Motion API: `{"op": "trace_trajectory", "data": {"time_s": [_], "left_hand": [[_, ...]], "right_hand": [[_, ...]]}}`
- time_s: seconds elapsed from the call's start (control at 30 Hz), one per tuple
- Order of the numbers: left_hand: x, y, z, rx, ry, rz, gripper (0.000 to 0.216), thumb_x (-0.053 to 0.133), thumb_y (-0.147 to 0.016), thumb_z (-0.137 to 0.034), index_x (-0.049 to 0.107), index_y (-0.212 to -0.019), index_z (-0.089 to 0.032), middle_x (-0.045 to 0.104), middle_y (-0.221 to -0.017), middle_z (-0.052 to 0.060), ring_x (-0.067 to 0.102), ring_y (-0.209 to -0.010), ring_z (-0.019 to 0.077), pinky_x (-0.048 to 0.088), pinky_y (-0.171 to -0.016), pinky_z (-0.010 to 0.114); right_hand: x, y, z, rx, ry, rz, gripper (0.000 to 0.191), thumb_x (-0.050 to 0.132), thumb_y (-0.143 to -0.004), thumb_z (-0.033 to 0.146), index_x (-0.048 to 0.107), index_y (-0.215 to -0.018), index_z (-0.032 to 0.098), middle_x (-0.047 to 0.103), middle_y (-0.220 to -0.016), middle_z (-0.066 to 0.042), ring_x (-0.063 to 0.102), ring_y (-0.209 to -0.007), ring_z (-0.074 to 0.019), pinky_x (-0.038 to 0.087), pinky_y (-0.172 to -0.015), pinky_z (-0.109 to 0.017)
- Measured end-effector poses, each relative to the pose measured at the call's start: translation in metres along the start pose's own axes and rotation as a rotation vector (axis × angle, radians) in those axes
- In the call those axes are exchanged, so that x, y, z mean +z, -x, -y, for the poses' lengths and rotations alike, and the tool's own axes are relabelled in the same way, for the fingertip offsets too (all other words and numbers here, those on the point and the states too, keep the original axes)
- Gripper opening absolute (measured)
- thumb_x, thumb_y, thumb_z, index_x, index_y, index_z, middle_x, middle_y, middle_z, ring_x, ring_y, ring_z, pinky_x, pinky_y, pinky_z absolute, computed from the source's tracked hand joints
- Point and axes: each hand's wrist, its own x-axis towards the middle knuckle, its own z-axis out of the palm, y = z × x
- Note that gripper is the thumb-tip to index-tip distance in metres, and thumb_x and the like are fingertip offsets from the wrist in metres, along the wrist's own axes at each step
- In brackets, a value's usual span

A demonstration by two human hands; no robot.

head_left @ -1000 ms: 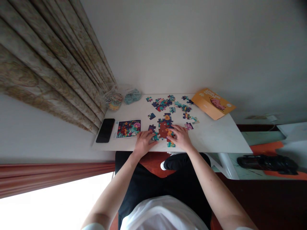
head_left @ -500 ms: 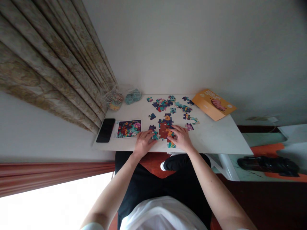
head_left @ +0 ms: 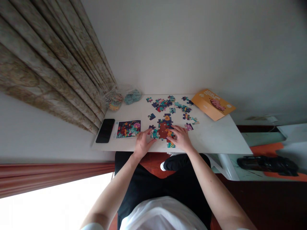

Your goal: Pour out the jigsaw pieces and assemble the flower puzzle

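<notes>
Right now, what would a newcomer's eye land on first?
The part-built jigsaw section mid-table, with the left hand and right hand on or beside it. Loose puzzle pieces lie scattered beyond it on the white table. A printed picture card sits to the left, an orange puzzle box at the far right corner.

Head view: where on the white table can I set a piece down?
Bare tabletop lies right of your right hand, below the orange box. It's crowded around the assembled puzzle section and the loose pieces beyond it.
</notes>
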Motion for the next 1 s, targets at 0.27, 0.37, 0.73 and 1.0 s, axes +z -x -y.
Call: {"op": "trace_trajectory", "data": {"time_s": [0.27,0.37,0.73,1.0], "left_hand": [[0.002,-0.001,-0.003,0.027,0.021,-0.041,0.054,0.072,-0.096,-0.045,0.053,-0.141,-0.022,0.072,-0.106,0.008,0.069,-0.101,0.0247,0.055,-0.097,0.043],[0.002,-0.001,-0.003,0.021,0.009,-0.025,0.054,0.072,-0.096,-0.046,0.052,-0.141,-0.023,0.072,-0.105,0.008,0.070,-0.102,0.0249,0.055,-0.097,0.044],[0.014,-0.005,-0.010,0.029,0.214,0.120,0.045,0.070,-0.098,-0.030,0.052,-0.139,-0.025,0.067,-0.135,0.012,0.075,-0.096,0.0183,0.063,-0.088,0.033],[0.026,-0.020,-0.033,-0.023,0.469,0.268,0.052,0.059,-0.095,-0.009,0.055,-0.144,-0.026,0.066,-0.141,0.011,0.073,-0.112,0.0203,0.063,-0.088,0.032]], "right_hand": [[0.000,0.000,0.000,-0.004,-0.004,-0.014,0.032,0.069,-0.094,0.042,0.073,-0.122,0.026,0.068,-0.137,-0.012,0.059,-0.131,-0.0337,0.045,-0.106,-0.054],[0.000,0.000,0.001,-0.007,-0.005,-0.019,0.031,0.070,-0.094,0.042,0.073,-0.121,0.026,0.069,-0.137,-0.012,0.059,-0.131,-0.0337,0.045,-0.106,-0.054],[-0.007,0.000,0.005,0.051,-0.238,-0.152,0.029,0.060,-0.098,0.045,0.075,-0.115,0.026,0.076,-0.117,-0.012,0.068,-0.115,-0.0311,0.051,-0.105,-0.051],[0.011,0.011,0.034,0.200,-0.637,-0.118,0.041,0.060,-0.098,0.053,0.066,-0.127,0.025,0.076,-0.119,-0.011,0.074,-0.096,-0.0256,0.061,-0.086,-0.040]]}}
